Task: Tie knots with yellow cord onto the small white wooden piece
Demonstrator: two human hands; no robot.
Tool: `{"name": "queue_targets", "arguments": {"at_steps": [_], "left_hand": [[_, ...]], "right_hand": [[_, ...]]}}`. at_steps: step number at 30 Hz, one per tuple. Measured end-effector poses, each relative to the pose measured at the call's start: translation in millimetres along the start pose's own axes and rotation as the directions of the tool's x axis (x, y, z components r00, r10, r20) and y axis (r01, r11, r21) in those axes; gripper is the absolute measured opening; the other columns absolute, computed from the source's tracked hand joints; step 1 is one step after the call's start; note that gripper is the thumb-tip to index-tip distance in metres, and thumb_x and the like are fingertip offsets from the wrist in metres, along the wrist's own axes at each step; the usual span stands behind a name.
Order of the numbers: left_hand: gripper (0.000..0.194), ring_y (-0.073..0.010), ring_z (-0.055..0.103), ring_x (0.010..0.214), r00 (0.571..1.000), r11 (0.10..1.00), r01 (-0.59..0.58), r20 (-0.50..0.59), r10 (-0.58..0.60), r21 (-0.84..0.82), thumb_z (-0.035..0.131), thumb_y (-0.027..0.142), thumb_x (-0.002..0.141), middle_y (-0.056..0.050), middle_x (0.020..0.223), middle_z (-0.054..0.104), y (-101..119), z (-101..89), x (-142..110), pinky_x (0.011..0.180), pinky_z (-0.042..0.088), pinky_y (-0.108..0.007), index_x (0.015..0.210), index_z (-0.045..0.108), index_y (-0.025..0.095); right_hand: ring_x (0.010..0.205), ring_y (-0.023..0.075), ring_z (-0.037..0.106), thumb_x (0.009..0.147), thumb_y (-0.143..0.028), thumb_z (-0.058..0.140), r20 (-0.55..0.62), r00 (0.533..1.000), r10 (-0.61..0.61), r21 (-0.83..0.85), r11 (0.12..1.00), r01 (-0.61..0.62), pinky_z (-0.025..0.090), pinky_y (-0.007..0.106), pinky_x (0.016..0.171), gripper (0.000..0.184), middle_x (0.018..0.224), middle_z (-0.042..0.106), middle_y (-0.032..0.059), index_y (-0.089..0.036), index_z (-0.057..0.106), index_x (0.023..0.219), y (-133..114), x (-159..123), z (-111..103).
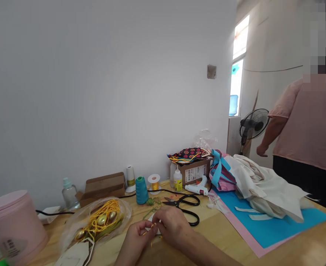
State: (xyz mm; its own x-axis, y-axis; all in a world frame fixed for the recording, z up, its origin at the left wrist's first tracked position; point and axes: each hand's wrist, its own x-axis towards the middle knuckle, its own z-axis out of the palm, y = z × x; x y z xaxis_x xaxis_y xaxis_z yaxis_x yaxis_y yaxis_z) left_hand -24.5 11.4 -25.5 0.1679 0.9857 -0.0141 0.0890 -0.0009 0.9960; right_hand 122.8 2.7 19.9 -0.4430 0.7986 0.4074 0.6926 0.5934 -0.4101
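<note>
My left hand (136, 235) and my right hand (175, 224) meet low over the front of the table, fingertips pinched together. Between them is a thin yellow cord (151, 244), with a short end hanging below the fingers. A small white piece lies partly hidden behind my fingers; its kind is unclear. Just beyond my right hand rest black-handled scissors (185, 205), blades pointing left. Green cord (150, 201) lies near a teal thread spool (141, 190). To the left, a clear plastic bag (68, 229) holds yellow cords (107, 212) with gold beads (102, 220).
Along the wall stand a cardboard box (104, 184), a glue bottle (177, 179) and a glue gun (198, 187). A pink bin (16, 221) is at left. White fabric (262, 184) covers blue sheets (276, 232) at right. A person in pink (309, 122) stands beyond, near a fan (254, 123).
</note>
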Motion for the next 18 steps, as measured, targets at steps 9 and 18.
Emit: {"name": "queue_targets", "arguments": {"at_steps": [9, 18], "left_hand": [[0.032, -0.0128, 0.051, 0.049, 0.999, 0.999, 0.028, 0.023, -0.027, -0.029, 0.064, 0.042, 0.055, -0.002, 0.055, 0.064, -2.3, -0.4, 1.3, 0.048, 0.033, -0.021, 0.065, 0.064, 0.011], [0.034, -0.0136, 0.053, 0.052, 1.000, 0.999, 0.014, 0.008, -0.014, -0.034, 0.065, 0.042, 0.054, -0.002, 0.056, 0.065, -2.7, -1.2, 1.6, 0.050, 0.035, -0.021, 0.069, 0.065, 0.011]], "right_hand": [[0.071, 0.0125, 0.057, 0.068, -0.010, 0.048, -0.018, 0.998, -0.068, 0.130, 0.989, 0.070, 0.039, 0.018, 0.062, 0.023, 0.077, 0.064, 0.0003, -0.022, 0.061, 0.083, 16.5, -9.0, 14.6], [0.062, 0.0110, 0.056, 0.067, -0.014, 0.052, -0.059, 0.998, 0.031, 0.107, 0.994, -0.024, 0.036, 0.018, 0.056, 0.015, 0.069, 0.064, -0.0010, -0.022, 0.063, 0.074, 18.6, -7.0, 15.1]]}}
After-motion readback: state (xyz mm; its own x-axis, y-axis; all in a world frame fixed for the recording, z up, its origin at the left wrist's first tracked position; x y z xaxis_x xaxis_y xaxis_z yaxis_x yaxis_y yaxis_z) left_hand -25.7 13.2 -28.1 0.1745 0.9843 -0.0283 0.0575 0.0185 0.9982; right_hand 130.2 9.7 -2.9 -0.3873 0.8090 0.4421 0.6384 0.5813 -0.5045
